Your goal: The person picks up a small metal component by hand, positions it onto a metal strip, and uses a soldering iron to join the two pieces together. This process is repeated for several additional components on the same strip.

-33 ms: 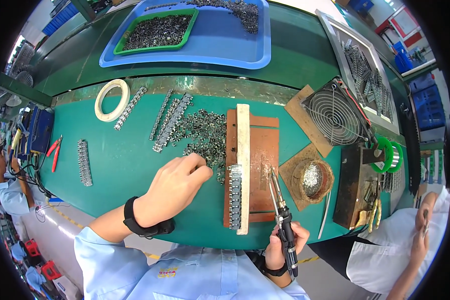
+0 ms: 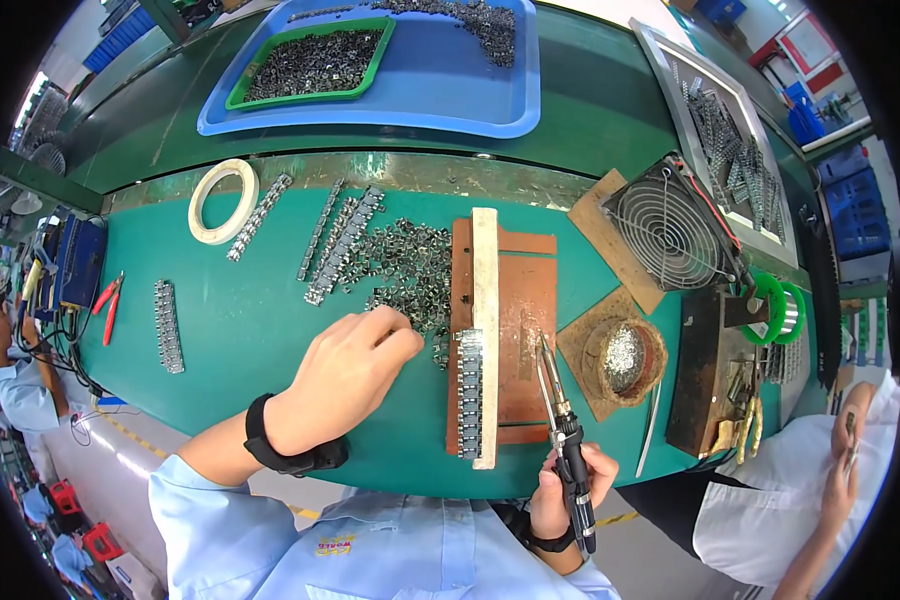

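My left hand (image 2: 345, 375) is closed, thumb and fingers drawn together at the near edge of a pile of small metal parts (image 2: 410, 260); whatever sits between the fingertips is hidden. In my right hand (image 2: 580, 485) is a soldering iron (image 2: 568, 445) with a black handle, its metal tip pointing away from me over a brown board (image 2: 527, 350). A pale bar (image 2: 485, 260) runs along that board, and a strip of small metal parts (image 2: 469, 395) lies against the bar's left side.
Beside the board are a round pot (image 2: 625, 362), a fan (image 2: 665, 228) and a green solder spool (image 2: 770, 310). Further left lie several part strips, a tape ring (image 2: 200, 215) and red-handled pliers (image 2: 110, 310). A blue tray (image 2: 450, 95) stands behind; a person (image 2: 800, 500) is at right.
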The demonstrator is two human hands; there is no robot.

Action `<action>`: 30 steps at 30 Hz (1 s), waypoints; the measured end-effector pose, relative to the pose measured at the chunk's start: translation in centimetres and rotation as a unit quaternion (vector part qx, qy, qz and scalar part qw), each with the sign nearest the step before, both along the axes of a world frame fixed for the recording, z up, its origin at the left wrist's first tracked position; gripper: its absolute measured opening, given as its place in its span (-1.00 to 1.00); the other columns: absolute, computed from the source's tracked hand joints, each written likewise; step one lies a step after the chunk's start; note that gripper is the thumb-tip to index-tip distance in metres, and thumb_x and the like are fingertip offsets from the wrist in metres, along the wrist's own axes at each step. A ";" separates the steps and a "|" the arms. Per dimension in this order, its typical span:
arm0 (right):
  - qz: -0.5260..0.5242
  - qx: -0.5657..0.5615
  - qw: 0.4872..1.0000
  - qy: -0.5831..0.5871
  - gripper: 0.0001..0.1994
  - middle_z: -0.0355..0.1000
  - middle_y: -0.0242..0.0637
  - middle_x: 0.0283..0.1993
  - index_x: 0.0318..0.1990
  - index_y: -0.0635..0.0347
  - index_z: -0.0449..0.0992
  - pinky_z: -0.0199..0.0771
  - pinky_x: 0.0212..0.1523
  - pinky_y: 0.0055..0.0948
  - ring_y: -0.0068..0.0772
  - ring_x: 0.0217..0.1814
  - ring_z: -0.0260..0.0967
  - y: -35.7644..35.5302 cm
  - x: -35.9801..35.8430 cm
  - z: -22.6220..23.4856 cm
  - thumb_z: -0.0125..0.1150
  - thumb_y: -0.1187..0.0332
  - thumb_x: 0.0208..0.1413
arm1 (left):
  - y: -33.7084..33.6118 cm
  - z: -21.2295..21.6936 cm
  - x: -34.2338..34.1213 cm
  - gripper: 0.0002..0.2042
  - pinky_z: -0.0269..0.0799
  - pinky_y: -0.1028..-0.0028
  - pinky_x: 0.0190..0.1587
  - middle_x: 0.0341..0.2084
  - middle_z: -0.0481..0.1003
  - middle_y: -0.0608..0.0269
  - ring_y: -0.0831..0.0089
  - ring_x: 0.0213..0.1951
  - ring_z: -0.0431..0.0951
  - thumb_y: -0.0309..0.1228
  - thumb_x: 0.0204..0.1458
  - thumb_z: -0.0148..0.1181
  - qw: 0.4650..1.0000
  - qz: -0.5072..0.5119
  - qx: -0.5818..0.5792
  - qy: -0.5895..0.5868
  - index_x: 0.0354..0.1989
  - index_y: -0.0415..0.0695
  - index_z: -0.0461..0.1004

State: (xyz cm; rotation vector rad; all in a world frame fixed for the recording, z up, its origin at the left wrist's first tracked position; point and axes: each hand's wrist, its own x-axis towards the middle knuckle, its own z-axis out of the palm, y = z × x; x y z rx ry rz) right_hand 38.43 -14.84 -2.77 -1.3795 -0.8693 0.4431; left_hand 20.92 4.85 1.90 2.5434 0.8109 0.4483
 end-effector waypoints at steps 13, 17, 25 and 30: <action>0.028 -0.011 0.999 0.040 -0.52 0.28 -0.22 -0.34 -0.09 0.21 0.18 0.29 -0.34 -0.50 -0.48 -0.40 0.25 -0.2 0.3 0.6 0.30 0.49 -0.17 | 0.7 1.1 1.1 -0.89 0.35 0.57 -0.47 -0.50 0.41 0.25 0.49 -0.48 0.46 -0.62 -0.06 0.09 0.968 0.033 -0.230 -0.098 -0.34 -0.24 0.36; 0.033 -0.007 0.999 0.043 -0.52 0.28 -0.21 -0.34 -0.09 0.21 0.18 0.29 -0.36 -0.52 -0.48 -0.41 0.26 -0.2 0.3 0.4 0.31 0.48 -0.16 | 0.5 0.8 1.3 -0.91 0.38 0.59 -0.36 -0.46 0.44 0.30 0.55 -0.42 0.47 -0.59 0.00 0.06 0.879 0.077 -0.448 -0.142 -0.31 -0.25 0.36; 0.012 -0.026 0.999 0.033 -0.51 0.20 -0.31 -0.41 -0.11 0.20 0.18 0.21 -0.48 -0.63 -0.55 -0.48 0.18 0.2 0.2 0.4 0.33 0.31 -0.16 | 0.1 0.3 1.3 -0.91 0.39 0.56 -0.20 -0.39 0.46 0.27 0.54 -0.33 0.47 -0.54 0.04 0.04 0.732 0.108 -0.629 -0.237 -0.28 -0.23 0.37; 0.012 -0.028 0.999 0.041 -0.50 0.21 -0.31 -0.42 -0.12 0.19 0.18 0.22 -0.49 -0.64 -0.56 -0.49 0.19 0.3 0.2 0.5 0.34 0.29 -0.16 | 0.2 0.3 1.5 -0.92 0.39 0.54 -0.19 -0.36 0.45 0.26 0.53 -0.31 0.47 -0.54 0.03 0.05 0.688 0.131 -0.671 -0.243 -0.29 -0.22 0.37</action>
